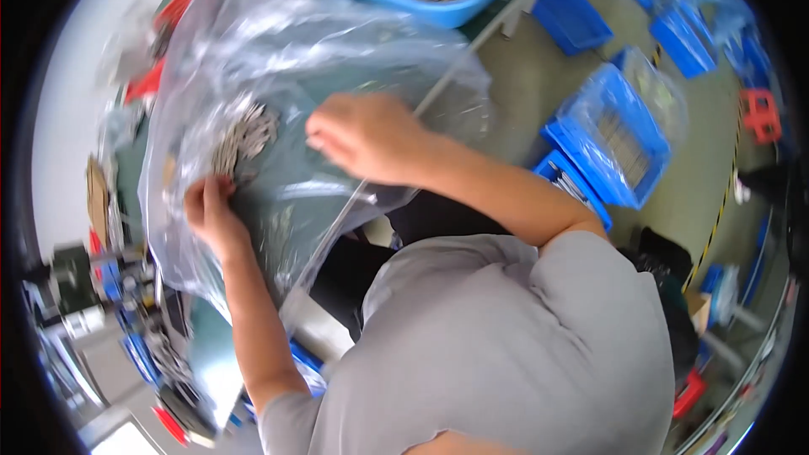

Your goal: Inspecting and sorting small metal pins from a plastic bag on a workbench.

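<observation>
A large transparent plastic sheet or bag (295,42) lies crumpled over the green table. On it rests a small heap of thin greyish metal pieces (253,135). At the near left end of that heap is my left hand (215,217), its thumb and fingers drawn together; what is between them is too small to make out. My right hand (366,136) hovers over the plastic, right of the heap and apart from it. Its fingers are curled in, slightly blurred, and hide anything they may hold.
A blue tub (447,13) full of similar metal pieces stands at the table's far end. On the floor to the right are a blue bin (570,17), a plastic-lined blue crate (619,190) and a red stool (760,115). Cluttered equipment (160,345) lies at left.
</observation>
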`<control>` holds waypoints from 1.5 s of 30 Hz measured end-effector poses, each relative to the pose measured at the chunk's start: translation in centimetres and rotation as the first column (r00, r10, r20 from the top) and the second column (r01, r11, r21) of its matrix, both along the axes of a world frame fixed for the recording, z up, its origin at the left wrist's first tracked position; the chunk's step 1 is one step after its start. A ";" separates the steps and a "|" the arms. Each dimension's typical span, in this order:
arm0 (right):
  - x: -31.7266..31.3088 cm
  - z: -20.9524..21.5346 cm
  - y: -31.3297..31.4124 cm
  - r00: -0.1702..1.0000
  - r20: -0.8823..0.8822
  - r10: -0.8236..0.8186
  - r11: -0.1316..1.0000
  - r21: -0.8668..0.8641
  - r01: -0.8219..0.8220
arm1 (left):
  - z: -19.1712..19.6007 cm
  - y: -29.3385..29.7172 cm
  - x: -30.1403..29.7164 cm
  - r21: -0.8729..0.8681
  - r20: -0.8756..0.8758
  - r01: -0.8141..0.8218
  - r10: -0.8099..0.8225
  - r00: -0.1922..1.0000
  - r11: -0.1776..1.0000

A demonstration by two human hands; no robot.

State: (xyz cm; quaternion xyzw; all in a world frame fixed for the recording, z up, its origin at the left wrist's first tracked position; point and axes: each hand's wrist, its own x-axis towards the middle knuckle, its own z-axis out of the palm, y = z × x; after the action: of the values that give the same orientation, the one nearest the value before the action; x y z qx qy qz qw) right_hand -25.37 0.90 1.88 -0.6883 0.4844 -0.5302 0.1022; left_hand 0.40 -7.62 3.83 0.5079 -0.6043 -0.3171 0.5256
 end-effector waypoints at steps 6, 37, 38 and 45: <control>-0.8 0.0 -1.4 0.986 0.145 0.084 0.994 0.053 -0.092 | -0.7 -1.2 1.6 0.021 -0.129 0.015 -0.012 0.992 1.000; -1.4 -0.9 -3.1 0.996 0.083 0.031 0.998 0.048 -0.035 | -1.8 -2.8 2.2 -0.037 -0.191 0.070 -0.076 0.979 0.997; -1.5 -0.6 -3.0 0.997 0.072 0.035 0.998 0.045 -0.038 | -1.8 -2.9 2.1 -0.029 -0.192 0.063 -0.067 0.979 0.998; -1.4 -0.9 -2.4 0.997 -0.046 -0.055 0.997 -0.064 0.052 | -1.9 -3.1 1.8 -0.026 -0.197 0.075 -0.078 0.977 0.997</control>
State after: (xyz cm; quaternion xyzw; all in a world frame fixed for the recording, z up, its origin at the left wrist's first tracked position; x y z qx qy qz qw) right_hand -26.74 -1.52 1.03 -0.6904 0.4880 -0.5313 0.0549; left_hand 2.23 -10.76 1.90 0.4453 -0.5709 -0.3807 0.5752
